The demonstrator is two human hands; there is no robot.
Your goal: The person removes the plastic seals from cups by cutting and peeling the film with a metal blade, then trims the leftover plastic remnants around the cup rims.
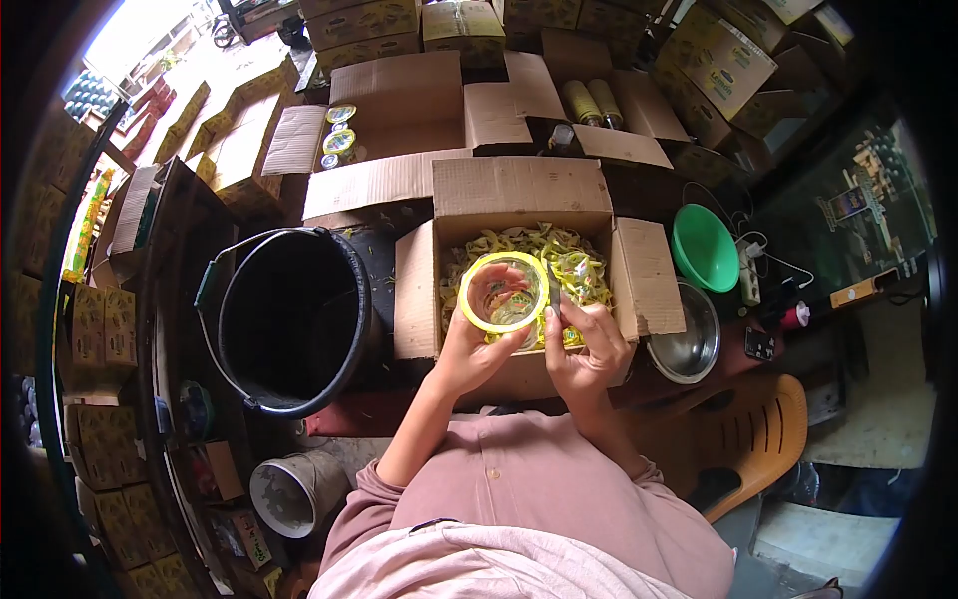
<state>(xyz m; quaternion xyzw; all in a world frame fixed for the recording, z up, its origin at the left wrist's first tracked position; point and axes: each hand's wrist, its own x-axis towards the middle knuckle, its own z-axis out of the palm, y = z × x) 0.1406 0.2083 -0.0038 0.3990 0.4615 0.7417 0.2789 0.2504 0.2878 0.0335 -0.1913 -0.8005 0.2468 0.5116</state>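
Note:
My left hand [465, 351] is wrapped round a transparent round jar [502, 329] with a bright yellow rim. Its mouth faces up towards me, and fingers show through the wall. Close by on the right, my right hand [587, 349] is closed, pinching a narrow dark strip like a knife blade [555, 286] beside the rim. Whether the strip touches the jar I cannot tell. Below both hands stands an open cardboard box [519, 190] filled with yellow-and-clear plastic wrappers or strips [584, 262].
A black bucket [244, 394] stands left, with a white bucket [267, 499] lower down. To the right are a green bowl [714, 250], a metal bowl [699, 344] and an orange chair [773, 439]. Behind, an open carton [399, 85] holds yellow-rimmed jars [339, 140].

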